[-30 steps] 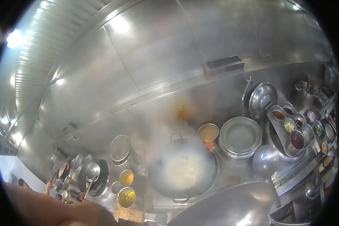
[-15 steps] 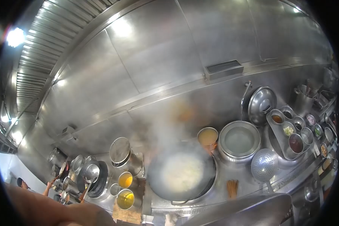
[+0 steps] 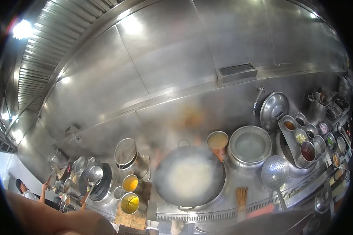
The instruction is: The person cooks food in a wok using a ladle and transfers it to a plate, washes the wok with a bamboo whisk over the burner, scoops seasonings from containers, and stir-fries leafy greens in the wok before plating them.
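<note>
"Where's our wok [image 3: 215, 188]?"
"Round, dark, two-handled, steaming near the steel bench's [image 3: 245, 176] front edge."
"Our hands?"
"Blurred bare skin [image 3: 59, 217] hides the left front corner; we cannot tell their opening or hold."
"Rightward?"
"Bristly brush [image 3: 241, 196], perforated strainer [image 3: 275, 172]."

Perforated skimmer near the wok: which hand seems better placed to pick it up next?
Probably the right hand: the perforated skimmer lies right of the wok, its handle pointing toward the wearer. Neither hand shows clearly, so this rests on layout.
</note>
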`<control>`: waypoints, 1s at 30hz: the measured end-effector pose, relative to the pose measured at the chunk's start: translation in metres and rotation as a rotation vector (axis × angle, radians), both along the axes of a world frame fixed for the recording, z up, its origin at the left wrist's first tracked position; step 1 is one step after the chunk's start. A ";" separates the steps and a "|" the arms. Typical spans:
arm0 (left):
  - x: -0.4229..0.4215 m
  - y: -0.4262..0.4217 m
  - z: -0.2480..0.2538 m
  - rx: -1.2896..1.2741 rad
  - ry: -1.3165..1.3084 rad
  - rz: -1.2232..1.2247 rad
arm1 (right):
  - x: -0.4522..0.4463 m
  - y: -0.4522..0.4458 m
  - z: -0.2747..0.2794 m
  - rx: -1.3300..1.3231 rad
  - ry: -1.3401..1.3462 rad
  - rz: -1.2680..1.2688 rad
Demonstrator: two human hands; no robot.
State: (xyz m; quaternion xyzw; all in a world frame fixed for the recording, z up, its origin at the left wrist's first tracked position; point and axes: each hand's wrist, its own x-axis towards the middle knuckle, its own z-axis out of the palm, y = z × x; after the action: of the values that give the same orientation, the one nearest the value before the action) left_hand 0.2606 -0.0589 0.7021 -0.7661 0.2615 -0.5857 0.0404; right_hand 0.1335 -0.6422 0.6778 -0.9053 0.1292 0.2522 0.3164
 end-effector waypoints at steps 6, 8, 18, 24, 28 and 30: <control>-0.006 0.005 -0.013 -0.014 -0.022 -0.009 | -0.009 0.000 -0.015 0.068 -0.025 -0.061; -0.009 0.006 -0.018 -0.024 -0.009 -0.026 | -0.027 -0.007 -0.056 0.292 -0.135 -0.141; -0.052 -0.025 -0.015 -0.025 -0.016 -0.139 | 0.035 0.075 -0.321 0.518 -0.298 -0.445; -0.098 -0.064 0.004 0.106 -0.015 -0.221 | 0.161 0.019 -0.369 -0.189 -0.566 -0.090; -0.139 -0.106 0.028 0.721 -0.921 0.596 | 0.209 0.034 -0.399 -0.281 -0.662 -0.130; -0.135 -0.115 -0.002 0.634 -0.589 0.463 | 0.215 0.027 -0.418 0.491 -0.390 -0.344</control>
State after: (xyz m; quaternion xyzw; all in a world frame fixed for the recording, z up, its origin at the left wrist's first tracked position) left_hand 0.1259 -0.1741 0.7006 -0.5559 0.2269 -0.6448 0.4730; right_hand 0.3485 -0.6152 0.2598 -0.7983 0.1524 0.0414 0.5812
